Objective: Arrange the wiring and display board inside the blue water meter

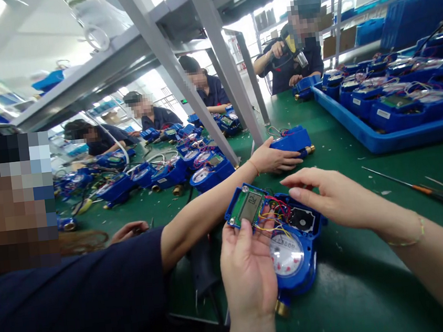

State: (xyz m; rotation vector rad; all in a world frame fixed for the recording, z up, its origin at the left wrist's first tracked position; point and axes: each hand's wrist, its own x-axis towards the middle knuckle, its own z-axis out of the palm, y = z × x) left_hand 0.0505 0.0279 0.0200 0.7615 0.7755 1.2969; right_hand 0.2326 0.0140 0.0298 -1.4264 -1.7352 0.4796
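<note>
My left hand [248,269] grips a green circuit board with a small LCD screen [251,204], thumb on its lower edge. Red, yellow and white wires [276,213] run from that board into an open blue water meter [310,278], which has a round dial [286,254] and a brass fitting [283,307]. Above the meter's wired compartment hovers my right hand [327,197], empty, its thumb and fingers apart. The meter rests on the green table [359,273], just right of my left palm.
A co-worker's hand [278,157] reaches across from the left onto another blue meter [292,140]. A blue tray [360,130] full of meters stands at right, near screwdrivers [425,187]. Grey posts [197,84] rise from the table. Several people work beyond, one with a yellow power tool [294,47].
</note>
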